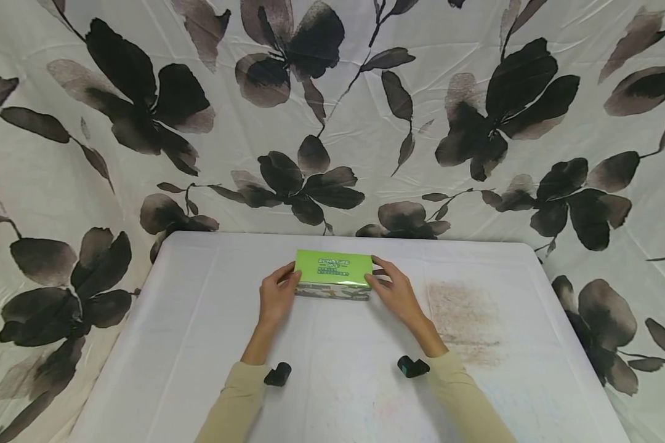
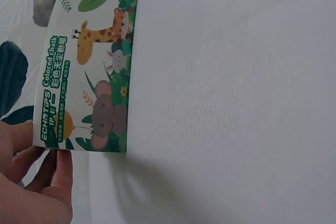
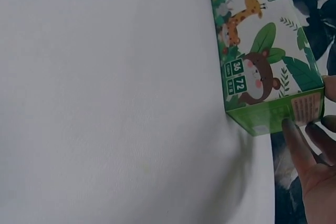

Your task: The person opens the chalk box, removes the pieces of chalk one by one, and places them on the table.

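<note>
A chalk box with a bright green top is near the far edge of the white table, held at both ends. Its printed side reads "Colored chalk" and shows a giraffe, an elephant and other cartoon animals. My left hand grips the left end, with the thumb near the top front corner. At the opposite end my right hand holds on, thumb at the top edge; some of its fingertips touch the green end panel in the right wrist view. Whether the underside rests fully on the table cannot be told.
The white-covered table has a brownish smudge right of the box. Behind it hangs a floral cloth. Small black devices sit by both wrists, at the beige sleeves.
</note>
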### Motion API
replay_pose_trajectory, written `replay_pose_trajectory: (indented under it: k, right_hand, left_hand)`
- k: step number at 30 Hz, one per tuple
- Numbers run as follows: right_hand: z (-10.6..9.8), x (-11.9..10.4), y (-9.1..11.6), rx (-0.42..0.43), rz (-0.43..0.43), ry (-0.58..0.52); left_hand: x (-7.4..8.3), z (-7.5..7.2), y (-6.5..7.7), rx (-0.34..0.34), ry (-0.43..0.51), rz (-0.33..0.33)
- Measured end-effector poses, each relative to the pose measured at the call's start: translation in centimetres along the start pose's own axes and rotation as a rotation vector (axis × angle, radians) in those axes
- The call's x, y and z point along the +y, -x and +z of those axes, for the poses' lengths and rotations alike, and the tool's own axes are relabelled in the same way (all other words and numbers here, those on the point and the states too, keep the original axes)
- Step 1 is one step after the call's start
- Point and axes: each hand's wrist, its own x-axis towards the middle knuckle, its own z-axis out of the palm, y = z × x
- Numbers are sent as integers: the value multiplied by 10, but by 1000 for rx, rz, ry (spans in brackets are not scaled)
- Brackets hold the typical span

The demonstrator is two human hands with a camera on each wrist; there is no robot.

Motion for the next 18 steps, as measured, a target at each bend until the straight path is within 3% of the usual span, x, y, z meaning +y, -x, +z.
replay_pose_trajectory:
  k: [18]
  right_hand:
    - [-17,7,18,-4,41,-38]
  left_hand:
    - [-1,15,23,3,-26,-2]
